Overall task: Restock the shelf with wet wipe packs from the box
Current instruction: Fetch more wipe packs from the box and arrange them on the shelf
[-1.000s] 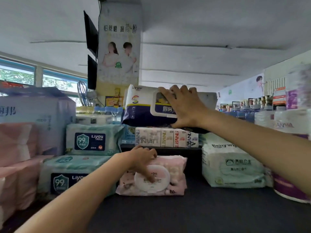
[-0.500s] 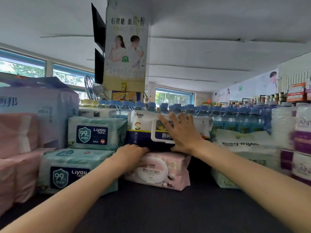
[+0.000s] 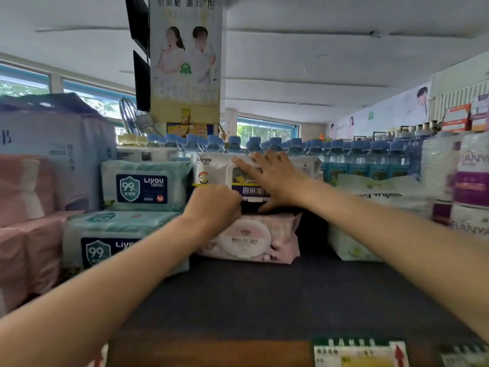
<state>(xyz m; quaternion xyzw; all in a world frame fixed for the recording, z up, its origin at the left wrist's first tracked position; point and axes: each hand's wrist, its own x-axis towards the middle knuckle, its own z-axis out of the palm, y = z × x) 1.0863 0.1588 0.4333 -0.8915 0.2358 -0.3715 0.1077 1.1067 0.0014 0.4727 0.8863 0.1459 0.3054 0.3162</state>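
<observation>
A white and navy wet wipe pack (image 3: 211, 170) lies on top of a pink wet wipe pack (image 3: 254, 242) at the back of the dark shelf (image 3: 264, 300). My right hand (image 3: 275, 178) presses flat on the white pack's front lid, fingers straight and spread. My left hand (image 3: 214, 207) is at the white pack's lower left edge with its fingers curled on that edge; the fingertips are hidden. The box is not in view.
Two teal wipe packs (image 3: 143, 186) are stacked to the left, beside pink tissue bundles (image 3: 23, 194). A pale green pack (image 3: 370, 197) and paper rolls (image 3: 471, 181) stand to the right. Blue-capped water bottles (image 3: 344, 157) line up behind. Price tags (image 3: 357, 353) mark the shelf's front edge.
The white pack came down from the air onto the pink pack, carried by my right hand. My left hand rose from the pink pack's lid to the white pack's lower left edge.
</observation>
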